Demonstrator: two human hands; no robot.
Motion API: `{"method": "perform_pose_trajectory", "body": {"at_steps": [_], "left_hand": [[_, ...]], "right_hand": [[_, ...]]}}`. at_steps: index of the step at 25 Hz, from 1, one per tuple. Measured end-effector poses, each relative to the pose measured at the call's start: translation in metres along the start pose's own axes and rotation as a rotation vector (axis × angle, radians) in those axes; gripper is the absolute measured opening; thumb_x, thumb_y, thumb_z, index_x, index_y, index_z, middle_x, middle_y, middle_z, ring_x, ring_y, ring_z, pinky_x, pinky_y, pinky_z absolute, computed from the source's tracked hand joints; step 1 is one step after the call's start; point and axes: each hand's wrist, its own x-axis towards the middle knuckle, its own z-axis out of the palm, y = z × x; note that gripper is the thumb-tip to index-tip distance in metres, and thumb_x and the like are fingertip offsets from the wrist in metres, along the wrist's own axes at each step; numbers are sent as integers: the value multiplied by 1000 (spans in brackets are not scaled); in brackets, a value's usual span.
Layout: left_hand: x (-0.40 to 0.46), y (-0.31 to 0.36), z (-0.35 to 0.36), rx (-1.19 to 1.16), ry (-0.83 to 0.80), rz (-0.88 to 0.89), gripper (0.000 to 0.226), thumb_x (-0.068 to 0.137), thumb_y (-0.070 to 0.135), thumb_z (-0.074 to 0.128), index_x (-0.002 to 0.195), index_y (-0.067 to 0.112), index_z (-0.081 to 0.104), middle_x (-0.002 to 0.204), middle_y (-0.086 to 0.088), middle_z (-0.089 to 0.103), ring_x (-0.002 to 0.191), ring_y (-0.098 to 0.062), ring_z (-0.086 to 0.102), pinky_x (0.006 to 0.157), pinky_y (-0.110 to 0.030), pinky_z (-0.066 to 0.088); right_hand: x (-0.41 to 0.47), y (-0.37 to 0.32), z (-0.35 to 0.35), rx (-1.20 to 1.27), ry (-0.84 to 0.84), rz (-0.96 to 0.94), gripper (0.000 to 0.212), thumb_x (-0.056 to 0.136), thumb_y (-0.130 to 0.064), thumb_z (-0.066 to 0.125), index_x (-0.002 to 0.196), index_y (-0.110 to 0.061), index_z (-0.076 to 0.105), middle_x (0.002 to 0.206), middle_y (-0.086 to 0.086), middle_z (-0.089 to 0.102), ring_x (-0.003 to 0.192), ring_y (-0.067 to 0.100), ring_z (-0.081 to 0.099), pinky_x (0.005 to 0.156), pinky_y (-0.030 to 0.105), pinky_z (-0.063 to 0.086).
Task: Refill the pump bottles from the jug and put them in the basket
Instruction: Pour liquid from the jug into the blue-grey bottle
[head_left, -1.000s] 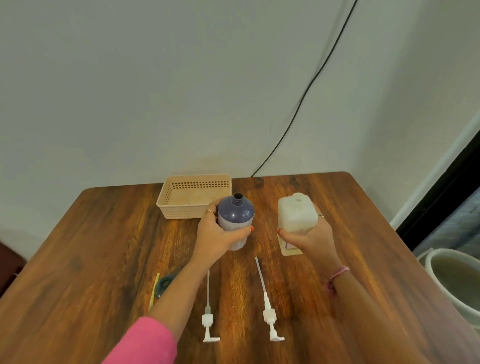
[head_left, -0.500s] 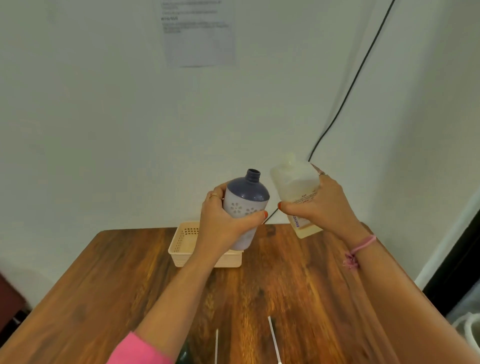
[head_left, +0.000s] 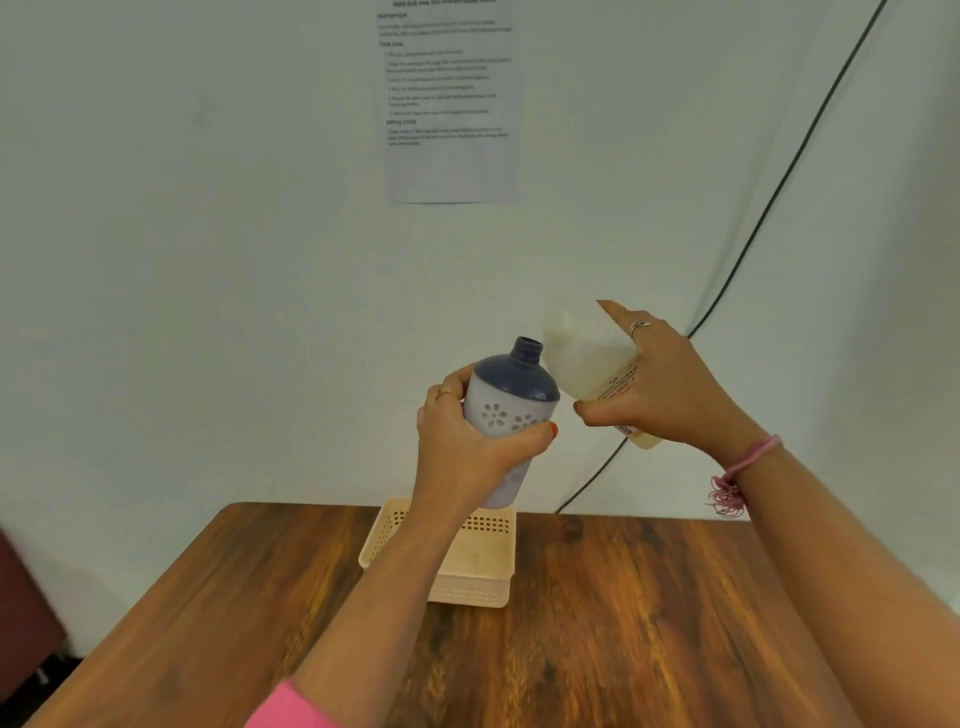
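Observation:
My left hand (head_left: 470, 452) grips a lavender pump bottle (head_left: 511, 402) with a dark blue shoulder and an open neck, its pump off, held high above the table. My right hand (head_left: 660, 392) holds a translucent white jug (head_left: 587, 358) of pale liquid, tilted to the left with its top just beside and above the bottle's neck. A beige perforated basket (head_left: 488, 558) sits on the wooden table (head_left: 623, 623) below, partly hidden by my left forearm. The loose pumps are out of view.
A printed sheet (head_left: 449, 104) hangs on the white wall ahead. A black cable (head_left: 779, 171) runs diagonally down the wall to the table's far edge. A dark object (head_left: 21, 613) stands at the left beside the table.
Both hands have lifted the bottle and jug up off the table. The jug has tipped further toward the bottle's neck. My view has risen, so the pumps left the frame.

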Motion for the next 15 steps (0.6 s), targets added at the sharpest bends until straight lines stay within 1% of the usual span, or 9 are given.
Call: {"method": "perform_pose_trajectory", "body": {"at_steps": [2,5,9,12,15], "left_hand": [[2,0,0,7,8,-4,83,48,46,80,122,32,46,114,3,53,107,-19,53,84,-43,57],[4,-2,-1,19,14,-14,85,48,47,80,125,29,47,115,2,53,107,-19,53,84,-43,57],[3,-2,-2,13,21,-17,84,49,45,80,124,28,47,116,1,54,107,-21,53,84,-44,57],[1,0,-2,11,23,-16,84,49,45,79,125,28,47,116,0,54,107,-22,53,83,-45,57],[-1,3,-2,8,25,-13,85,49,45,79,125,27,47,117,0,54,108,-22,53,83,-45,56]], "right_hand": [[6,2,-1,-34,-12,-17,99,54,-31,85,140,-24,38,112,-3,50,100,19,48,68,15,34],[10,2,-2,-81,-45,-49,102,54,-33,85,142,-23,34,119,1,51,103,20,45,73,21,35],[12,-1,-4,-130,-63,-71,103,55,-35,84,143,-23,32,124,4,50,105,16,40,80,29,41],[13,-4,-8,-164,-66,-78,102,55,-37,83,143,-23,32,125,4,50,106,19,42,83,34,46],[12,-6,-11,-193,-65,-89,102,56,-37,83,143,-23,32,124,4,50,106,20,42,85,36,47]]}}
